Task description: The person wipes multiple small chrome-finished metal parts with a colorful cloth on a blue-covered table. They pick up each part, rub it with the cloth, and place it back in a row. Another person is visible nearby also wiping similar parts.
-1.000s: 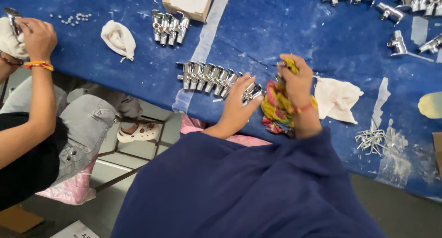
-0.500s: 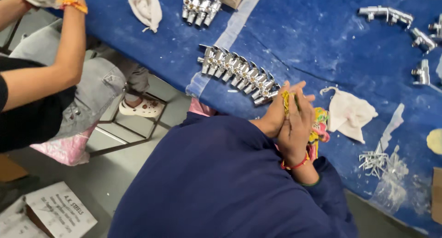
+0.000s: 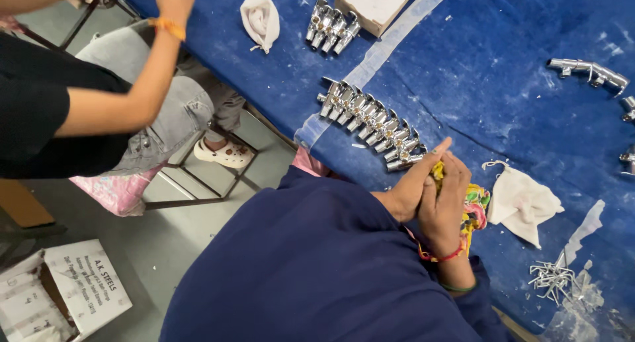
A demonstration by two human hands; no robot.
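1. The left hand (image 3: 407, 193) and right hand (image 3: 444, 206) press together, clasped around a multicoloured cloth (image 3: 475, 206); whether a part sits inside cannot be told.
2. The row of chrome valves (image 3: 370, 122) lies just beyond the hands, its long axis running diagonally up-left. The left hand is nearer.
3. A cardboard box (image 3: 374, 4) stands at the table's (image 3: 463, 71) far edge; a white-labelled carton (image 3: 83, 286) sits on the floor.

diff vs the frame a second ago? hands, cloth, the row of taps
A second ago the left hand was out at the end of the tap row and the right hand held the multicoloured cloth apart from it. Now both hands are pressed together around the cloth, just short of the row. Whether a tap was picked up is hidden. The row, the white rag and the blue table look unchanged.
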